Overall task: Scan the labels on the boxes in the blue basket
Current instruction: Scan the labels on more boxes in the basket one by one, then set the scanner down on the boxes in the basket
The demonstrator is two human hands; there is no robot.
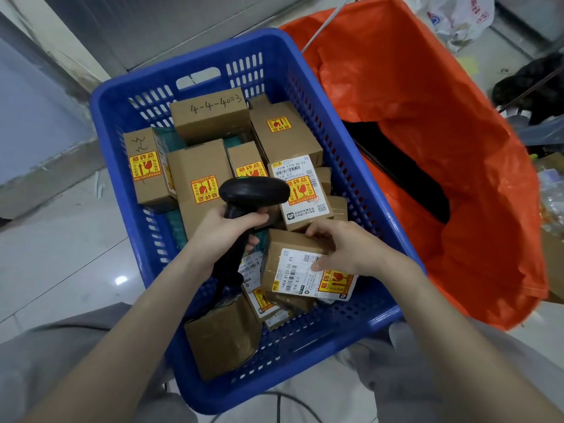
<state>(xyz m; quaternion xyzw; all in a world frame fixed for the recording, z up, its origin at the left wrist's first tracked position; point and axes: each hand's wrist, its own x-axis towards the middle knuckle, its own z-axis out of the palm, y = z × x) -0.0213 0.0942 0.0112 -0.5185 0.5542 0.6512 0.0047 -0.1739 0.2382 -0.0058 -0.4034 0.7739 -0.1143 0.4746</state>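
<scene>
- Head view: the blue basket [116,96], filled with cardboard boxes, is seen at the centre of the frame, with an orange bag [427,148] to its right.
- A black barcode scanner [253,190] is gripped by the left hand [225,227], closed around its handle.
- A labelled box [293,264] is held by the right hand [345,245], just right of and below the scanner head.
- For a clean read, the barcode should be left uncovered by the thumb, tilted up, and the scanner aimed squarely at it.

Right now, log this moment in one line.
left hand: holds scanner | right hand: grips box | basket: boxes inside
</scene>
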